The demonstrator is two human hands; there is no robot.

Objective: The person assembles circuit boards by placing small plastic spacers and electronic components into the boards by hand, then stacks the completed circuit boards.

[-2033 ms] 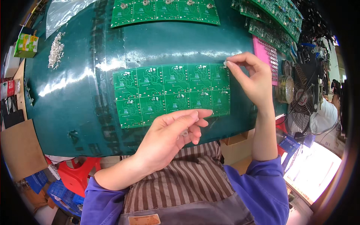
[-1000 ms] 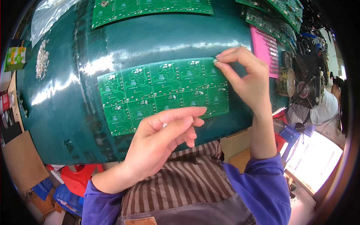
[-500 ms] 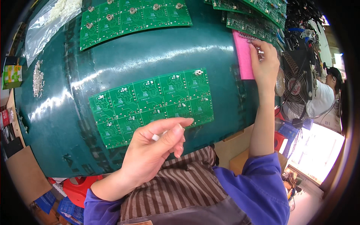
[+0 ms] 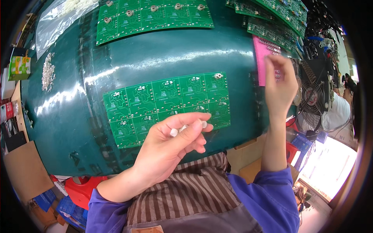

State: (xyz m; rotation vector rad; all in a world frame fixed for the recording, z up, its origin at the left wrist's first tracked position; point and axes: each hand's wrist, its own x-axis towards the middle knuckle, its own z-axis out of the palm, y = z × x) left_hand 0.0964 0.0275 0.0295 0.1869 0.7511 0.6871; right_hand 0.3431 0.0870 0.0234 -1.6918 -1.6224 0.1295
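Observation:
My left hand (image 4: 161, 149) hovers over the near edge of a green circuit board (image 4: 120, 106), closed around a few small white plastic pieces (image 4: 173, 133). They peek out between thumb and fingers. That board lies flat and is divided into several repeated sections. A round metal component (image 4: 218, 75) stands at its far right corner. To the right, my right hand (image 4: 281, 87) is above a pink foam pad (image 4: 260, 72) that carries rows of small metal parts (image 4: 272, 46). Its thumb and fingers curl together, slightly blurred; what they pinch, if anything, is too small to make out.
Another green board (image 4: 155, 23) with several metal components lies at the back. Stacked populated boards (image 4: 272, 31) sit back right, overlapping the pad's far end. Loose metal pins (image 4: 48, 72) and a clear bag of white pieces (image 4: 62, 21) are left. A fan (image 4: 312, 95) stands right.
My right hand has drawn slightly back toward me from the parts on the pink pad. More white pieces show in my left hand. The whole view has shifted a little.

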